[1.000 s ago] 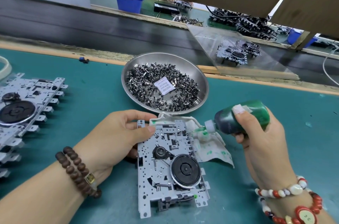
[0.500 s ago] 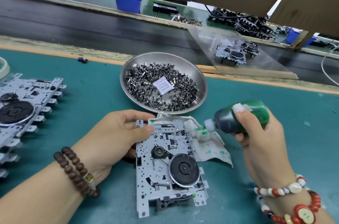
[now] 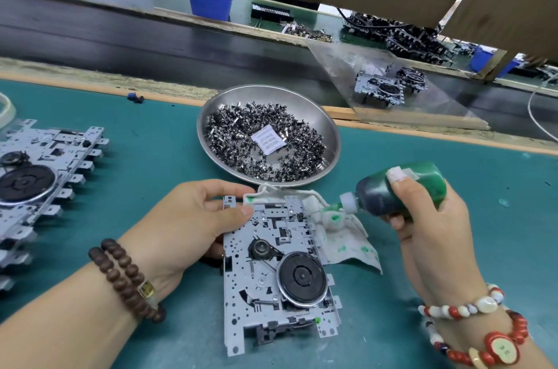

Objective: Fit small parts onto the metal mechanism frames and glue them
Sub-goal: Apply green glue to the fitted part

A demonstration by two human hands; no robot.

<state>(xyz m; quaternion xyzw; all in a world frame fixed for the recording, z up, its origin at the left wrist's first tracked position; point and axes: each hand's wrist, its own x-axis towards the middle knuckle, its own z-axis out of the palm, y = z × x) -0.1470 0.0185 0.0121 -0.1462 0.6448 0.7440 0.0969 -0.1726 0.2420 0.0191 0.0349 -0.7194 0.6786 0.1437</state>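
The frame [image 3: 271, 272] lies on the mat [image 3: 151, 157], gripped at its upper left edge by the left hand [image 3: 193, 223]; left of it more frames [image 3: 36, 187] are stacked, cut off by the picture edge. Just behind the frame stands the bowl [image 3: 327, 130] of small parts [image 3: 241, 139], a stained rag [image 3: 341, 235] partly hidden under the frame. To its right, the glue bottle [image 3: 401, 190] is clasped by the right hand [image 3: 431, 235], its nozzle over the rag.

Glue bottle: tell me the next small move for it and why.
Probably ease the glue bottle a little further left, so its nozzle tip touches the frame's top right edge, then squeeze. The right hand grips the bottle with the needle just at that edge, over the stained cloth, while the left hand steadies the metal frame on the mat.
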